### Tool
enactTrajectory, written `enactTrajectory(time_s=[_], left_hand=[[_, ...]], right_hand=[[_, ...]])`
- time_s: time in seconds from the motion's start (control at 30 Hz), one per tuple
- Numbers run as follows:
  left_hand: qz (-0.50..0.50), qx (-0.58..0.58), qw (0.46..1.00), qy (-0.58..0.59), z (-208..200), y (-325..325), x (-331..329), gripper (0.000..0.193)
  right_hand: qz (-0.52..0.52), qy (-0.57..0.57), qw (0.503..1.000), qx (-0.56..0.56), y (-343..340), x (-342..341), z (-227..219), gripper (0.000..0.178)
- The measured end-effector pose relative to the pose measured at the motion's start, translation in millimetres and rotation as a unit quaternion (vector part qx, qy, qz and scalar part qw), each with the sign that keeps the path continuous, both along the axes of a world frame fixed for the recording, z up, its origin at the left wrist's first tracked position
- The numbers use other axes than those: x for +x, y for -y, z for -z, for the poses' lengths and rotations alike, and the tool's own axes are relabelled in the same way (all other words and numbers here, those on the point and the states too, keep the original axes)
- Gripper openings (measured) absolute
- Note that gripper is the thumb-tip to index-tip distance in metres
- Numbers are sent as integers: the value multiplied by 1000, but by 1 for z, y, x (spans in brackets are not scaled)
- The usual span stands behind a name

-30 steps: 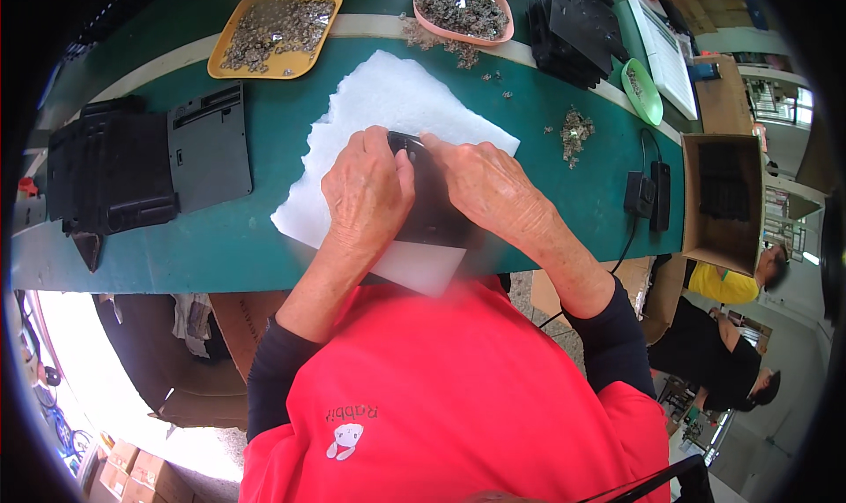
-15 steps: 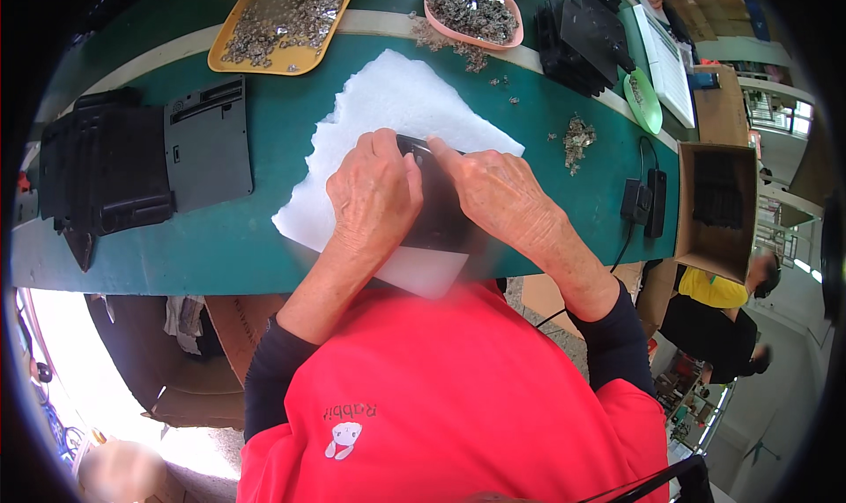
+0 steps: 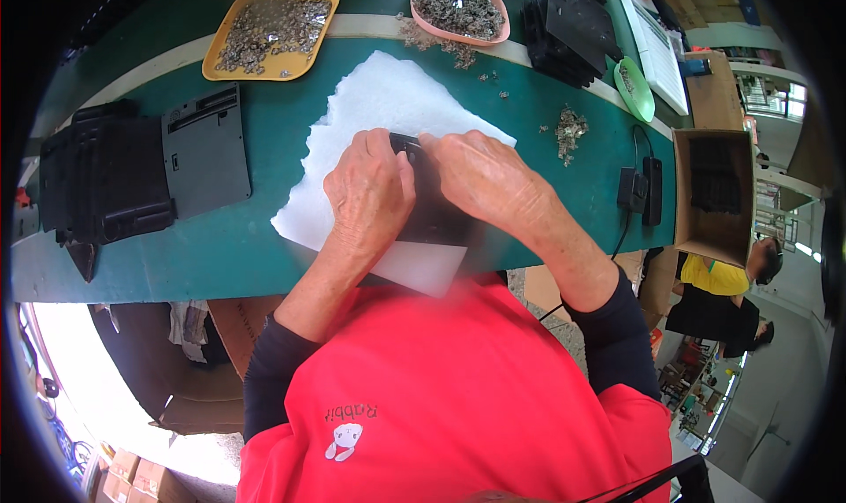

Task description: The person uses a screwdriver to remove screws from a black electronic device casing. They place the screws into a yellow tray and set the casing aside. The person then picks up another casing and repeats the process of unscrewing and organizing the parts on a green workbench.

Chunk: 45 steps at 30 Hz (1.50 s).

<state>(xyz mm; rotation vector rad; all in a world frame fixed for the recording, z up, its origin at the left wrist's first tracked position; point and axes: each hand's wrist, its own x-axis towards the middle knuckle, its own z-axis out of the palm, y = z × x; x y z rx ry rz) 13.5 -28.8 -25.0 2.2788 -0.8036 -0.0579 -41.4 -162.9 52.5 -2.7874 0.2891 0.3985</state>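
A black plastic panel [image 3: 434, 210] lies in front of me on a white foam sheet [image 3: 379, 89]. My left hand [image 3: 368, 190] is curled over its left edge, thumb and fingers closed around the far left corner. At the panel's far end, my right hand [image 3: 486, 178] is closed with bent fingers pressed down on the right side. Its fingertips are tucked out of sight, so whatever they pinch is hidden. A paler flap of sheet [image 3: 419, 268] sticks out under the panel's near end.
Small metal pieces fill a yellow tray [image 3: 322, 49] and a pink tray [image 3: 504, 29]; a loose heap of pieces [image 3: 571, 133] lies right. Black panels [image 3: 106, 177] are stacked left, others [image 3: 568, 40] far right. An open cardboard box [image 3: 716, 230] stands beside the table.
My right hand has shifted left over the panel's far end, and its fingers are more bent. The left hand keeps its hold. The whole view has moved slightly.
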Motion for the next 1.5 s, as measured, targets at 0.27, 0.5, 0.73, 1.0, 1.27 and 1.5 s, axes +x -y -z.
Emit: enactTrajectory(time_s=[0.27, 0.5, 0.73, 1.0, 1.27, 1.5], left_hand=[[3, 2, 1000, 5, 1, 2, 1, 28], [-15, 1, 1000, -9, -1, 2, 1, 26], [-31, 7, 999, -26, -3, 0, 1, 26], [-29, -8, 999, -11, -2, 2, 1, 26], [-13, -24, 1000, 11, 5, 0, 2, 27], [-1, -19, 1000, 15, 7, 2, 2, 23]], right_hand=[[-91, -42, 995, -12, 8, 24, -14, 20], [-81, -83, 993, 1, 16, 16, -12, 23], [-87, -25, 996, -28, 11, 3, -2, 24], [-104, 3, 992, -65, 10, 3, 4, 20], [-127, 39, 990, -41, 3, 7, 0, 19], [-201, 36, 977, -62, 8, 16, -5, 15]])
